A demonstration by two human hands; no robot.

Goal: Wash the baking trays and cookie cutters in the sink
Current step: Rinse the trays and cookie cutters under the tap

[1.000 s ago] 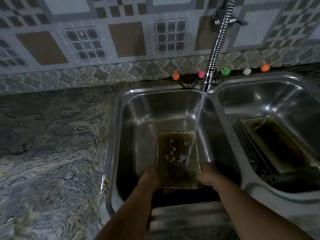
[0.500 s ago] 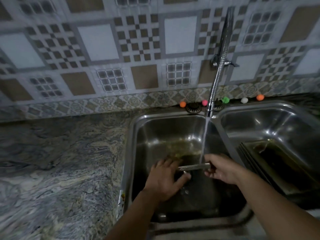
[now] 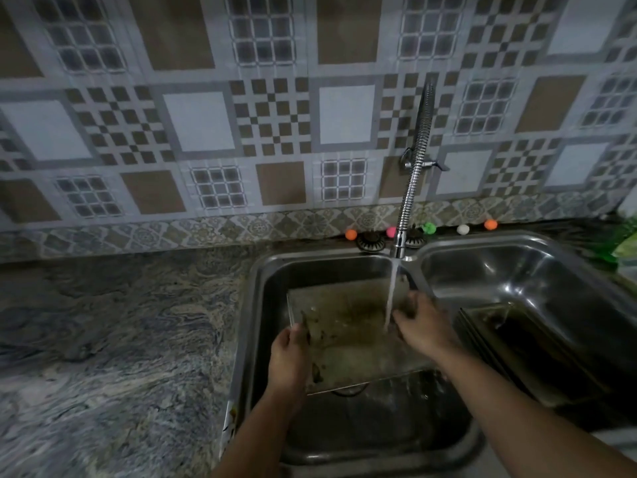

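A greasy, brown-stained baking tray (image 3: 348, 336) is tilted up in the left sink basin (image 3: 265, 305), its soiled face toward me. My left hand (image 3: 289, 357) grips the tray's left edge near the lower corner. My right hand (image 3: 422, 326) holds the tray's right edge, where the water stream (image 3: 391, 291) from the tap lands. More dirty trays (image 3: 510, 343) lie stacked in the right basin (image 3: 537, 270).
A coiled chrome tap (image 3: 415, 174) hangs over the divider between the basins. Small coloured balls (image 3: 391, 231) line the ledge behind the sink. Marbled stone counter (image 3: 113, 339) spreads to the left. Something green (image 3: 624, 243) stands at the far right edge.
The tray went from flat under the stream, to edge-on half a second ago, to tilted with its face toward me. My hands moved to its left and right edges. The view rose.
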